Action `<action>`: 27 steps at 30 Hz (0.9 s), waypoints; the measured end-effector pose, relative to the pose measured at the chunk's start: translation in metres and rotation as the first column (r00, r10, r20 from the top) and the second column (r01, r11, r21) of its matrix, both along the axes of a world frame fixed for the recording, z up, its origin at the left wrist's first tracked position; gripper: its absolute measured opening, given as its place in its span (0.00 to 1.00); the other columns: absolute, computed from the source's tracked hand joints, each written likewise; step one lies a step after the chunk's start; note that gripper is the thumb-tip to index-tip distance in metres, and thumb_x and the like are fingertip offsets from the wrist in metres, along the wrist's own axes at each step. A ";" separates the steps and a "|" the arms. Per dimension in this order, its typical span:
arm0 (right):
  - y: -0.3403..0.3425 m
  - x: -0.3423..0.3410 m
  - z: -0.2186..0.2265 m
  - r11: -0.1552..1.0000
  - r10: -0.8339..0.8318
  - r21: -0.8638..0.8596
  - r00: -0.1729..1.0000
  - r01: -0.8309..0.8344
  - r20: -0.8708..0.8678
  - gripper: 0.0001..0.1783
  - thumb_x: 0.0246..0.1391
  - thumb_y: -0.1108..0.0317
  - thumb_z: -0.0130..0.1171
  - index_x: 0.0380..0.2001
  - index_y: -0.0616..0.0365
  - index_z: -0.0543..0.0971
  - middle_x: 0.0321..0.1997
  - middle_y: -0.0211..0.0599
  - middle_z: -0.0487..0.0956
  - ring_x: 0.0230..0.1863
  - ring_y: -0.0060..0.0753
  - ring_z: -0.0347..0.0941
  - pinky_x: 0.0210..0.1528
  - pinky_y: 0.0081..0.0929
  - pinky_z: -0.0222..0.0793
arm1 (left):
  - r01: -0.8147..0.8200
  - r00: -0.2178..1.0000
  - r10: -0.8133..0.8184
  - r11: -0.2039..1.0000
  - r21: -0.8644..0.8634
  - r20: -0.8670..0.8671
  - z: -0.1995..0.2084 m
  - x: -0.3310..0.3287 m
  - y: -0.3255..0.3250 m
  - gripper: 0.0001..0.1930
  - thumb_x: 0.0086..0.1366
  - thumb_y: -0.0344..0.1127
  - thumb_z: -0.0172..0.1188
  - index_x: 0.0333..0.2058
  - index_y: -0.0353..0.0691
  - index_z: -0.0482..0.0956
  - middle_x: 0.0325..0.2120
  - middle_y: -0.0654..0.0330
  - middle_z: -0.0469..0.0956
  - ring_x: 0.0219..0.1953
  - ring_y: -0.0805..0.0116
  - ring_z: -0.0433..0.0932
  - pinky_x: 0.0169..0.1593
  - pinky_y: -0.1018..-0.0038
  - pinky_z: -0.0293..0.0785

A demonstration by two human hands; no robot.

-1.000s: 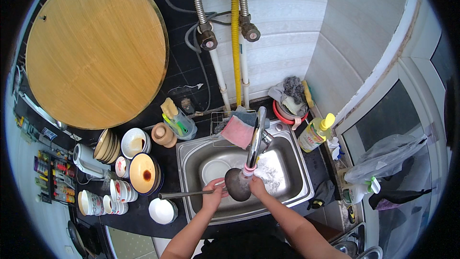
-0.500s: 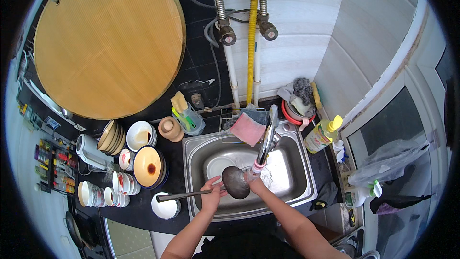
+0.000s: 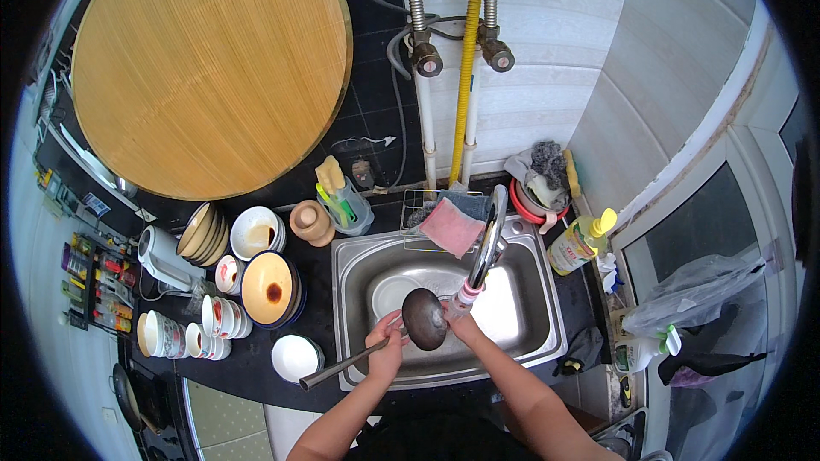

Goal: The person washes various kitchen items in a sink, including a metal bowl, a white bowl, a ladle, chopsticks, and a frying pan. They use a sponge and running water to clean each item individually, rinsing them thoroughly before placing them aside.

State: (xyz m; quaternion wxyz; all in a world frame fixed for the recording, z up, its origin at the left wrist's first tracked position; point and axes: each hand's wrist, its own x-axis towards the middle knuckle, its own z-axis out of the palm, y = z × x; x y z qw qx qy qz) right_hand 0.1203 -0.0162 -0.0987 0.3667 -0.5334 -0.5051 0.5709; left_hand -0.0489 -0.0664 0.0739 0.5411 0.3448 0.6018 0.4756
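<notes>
Dark metal is forming the rounded bowl and long handle of a ladle [image 3: 424,319], which a person is holding above a stainless steel sink [image 3: 512,307]. The left hand [image 3: 386,350] is curling its fingers around the handle, close to the bowl. The right hand [image 3: 461,326] is touching the bowl's right side, just below the nozzle of a chrome faucet [image 3: 489,243]; its fingers are partly hidden, so how firmly they are closing cannot be told. The two hands are staying apart, with the bowl between them. The handle is slanting down to the left, its end reaching past the sink's rim toward a stack of white bowls [image 3: 295,358] on the black desk [image 3: 249,369]. A pale round dish [image 3: 391,292] is lying in the sink behind the left hand. A pink cloth [image 3: 453,228] is hanging over a wire rack [image 3: 414,199] at the back. Further left, a cream bowl [image 3: 260,277] is showing a brown stain inside. A yellow-capped bottle [image 3: 574,248] is standing right of the sink.
</notes>
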 end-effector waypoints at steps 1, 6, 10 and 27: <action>0.000 0.002 0.005 0.995 0.027 -0.100 0.998 -0.032 -0.058 0.16 0.49 0.68 0.50 0.43 0.59 0.70 0.35 0.32 0.72 0.33 0.22 0.68 0.33 0.21 0.64 | -0.001 1.000 0.001 1.000 0.005 -0.003 0.000 -0.001 0.000 0.16 0.59 0.24 0.41 0.46 0.35 0.66 0.38 0.52 0.71 0.42 0.69 0.70 0.36 0.75 0.75; -0.004 0.009 0.007 0.969 -0.030 -0.245 0.970 -0.030 -0.239 0.15 0.50 0.66 0.50 0.43 0.57 0.70 0.35 0.31 0.72 0.32 0.20 0.68 0.32 0.21 0.65 | 0.009 1.000 -0.009 0.998 0.061 0.005 0.005 0.005 0.005 0.15 0.59 0.25 0.41 0.46 0.35 0.67 0.39 0.53 0.71 0.45 0.69 0.69 0.38 0.76 0.74; -0.003 0.014 0.022 0.988 -0.004 -0.153 0.989 -0.020 -0.150 0.11 0.50 0.67 0.48 0.35 0.59 0.73 0.29 0.31 0.73 0.28 0.24 0.69 0.30 0.22 0.66 | 0.042 0.998 -0.040 0.998 0.054 -0.043 0.000 0.009 0.006 0.15 0.60 0.25 0.40 0.46 0.36 0.67 0.40 0.53 0.71 0.44 0.70 0.70 0.40 0.76 0.73; -0.006 0.018 0.041 0.968 -0.237 -0.059 0.967 0.242 0.093 0.09 0.47 0.66 0.50 0.27 0.57 0.78 0.20 0.31 0.74 0.22 0.22 0.68 0.26 0.18 0.64 | 0.113 0.993 -0.112 0.994 -0.014 0.031 -0.009 0.020 0.003 0.16 0.58 0.23 0.41 0.45 0.36 0.68 0.38 0.54 0.72 0.40 0.72 0.71 0.38 0.77 0.74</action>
